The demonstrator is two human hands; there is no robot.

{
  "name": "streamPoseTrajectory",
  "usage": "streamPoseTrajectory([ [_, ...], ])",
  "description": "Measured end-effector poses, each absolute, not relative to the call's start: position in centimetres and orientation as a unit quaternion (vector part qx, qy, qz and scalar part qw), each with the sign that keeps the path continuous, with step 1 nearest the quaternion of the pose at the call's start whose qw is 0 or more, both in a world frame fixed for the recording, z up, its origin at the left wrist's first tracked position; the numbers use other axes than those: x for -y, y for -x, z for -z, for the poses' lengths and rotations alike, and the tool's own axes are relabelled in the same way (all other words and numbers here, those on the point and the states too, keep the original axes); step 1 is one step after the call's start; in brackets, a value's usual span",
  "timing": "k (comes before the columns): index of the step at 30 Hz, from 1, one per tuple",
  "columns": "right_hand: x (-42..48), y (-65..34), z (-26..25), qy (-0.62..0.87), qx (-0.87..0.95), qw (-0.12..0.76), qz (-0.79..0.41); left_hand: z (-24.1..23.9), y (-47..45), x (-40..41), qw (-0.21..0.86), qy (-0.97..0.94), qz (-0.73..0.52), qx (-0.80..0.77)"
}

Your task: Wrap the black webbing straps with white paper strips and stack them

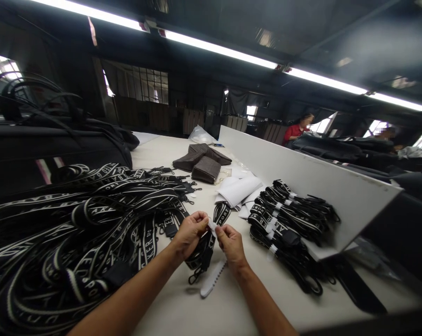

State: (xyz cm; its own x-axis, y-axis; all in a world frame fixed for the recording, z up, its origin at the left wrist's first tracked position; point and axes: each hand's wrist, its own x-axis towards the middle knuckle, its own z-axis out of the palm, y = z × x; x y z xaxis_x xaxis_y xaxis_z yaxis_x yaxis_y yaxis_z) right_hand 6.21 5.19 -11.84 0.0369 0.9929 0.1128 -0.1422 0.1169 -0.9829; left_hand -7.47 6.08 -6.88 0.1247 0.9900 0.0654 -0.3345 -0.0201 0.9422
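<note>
Between my hands a white paper band [212,227] goes around a folded black-and-white lettered strap [222,213]. My left hand [191,233] pinches the band from the left side. On the other side, my right hand [231,245] grips it between thumb and fingers. The strap's metal clip [194,277] points toward me on the table. Just below my hands lies a white strip with a notched edge [212,280]. A large heap of loose straps [74,242] spreads to my left. Several banded strap bundles [277,219] are stacked to my right.
Dark brown pouches [205,169] and white paper sheets [239,189] lie farther back. A low white partition [301,172] runs along the table's right side. A black bag [57,149] stands at the left. Beyond the partition sits a person in red [294,132]. A dark flat object [359,287] lies front right.
</note>
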Motion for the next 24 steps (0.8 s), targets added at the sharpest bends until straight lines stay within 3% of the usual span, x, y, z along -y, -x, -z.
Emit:
streamPoseTrajectory([
  [5, -5.1, -6.3, 11.4, 0.464, 0.431, 0.605, -0.482, 6.2, 7.3, -5.5, 0.613, -0.48, -0.546, -0.31],
  [10, -3.7, -5.7, 9.8, 0.316, 0.375, 0.599, -0.633, 5.5, 7.5, -4.8, 0.598, -0.508, -0.546, -0.295],
  [13, -3.1, -6.7, 7.4, 0.328, 0.4, 0.592, -0.618, 5.5, 7.8, -5.0, 0.606, -0.488, -0.549, -0.305],
  [16, -2.7, -10.9, 2.3, 0.436, 0.489, 0.648, -0.388, 5.7, 8.2, -5.4, 0.59, -0.481, -0.564, -0.32],
  [20, -1.9, -18.8, -7.0, 0.545, 0.565, 0.614, 0.081, 6.1, 8.5, -5.8, 0.586, -0.482, -0.552, -0.346],
  [22, -1.9, -22.1, -10.3, 0.561, 0.573, 0.568, 0.184, 6.1, 8.4, -5.7, 0.592, -0.486, -0.537, -0.354],
  [24, -2.6, -24.3, -11.1, 0.569, 0.621, 0.513, 0.168, 6.1, 8.3, -5.5, 0.596, -0.498, -0.516, -0.361],
])
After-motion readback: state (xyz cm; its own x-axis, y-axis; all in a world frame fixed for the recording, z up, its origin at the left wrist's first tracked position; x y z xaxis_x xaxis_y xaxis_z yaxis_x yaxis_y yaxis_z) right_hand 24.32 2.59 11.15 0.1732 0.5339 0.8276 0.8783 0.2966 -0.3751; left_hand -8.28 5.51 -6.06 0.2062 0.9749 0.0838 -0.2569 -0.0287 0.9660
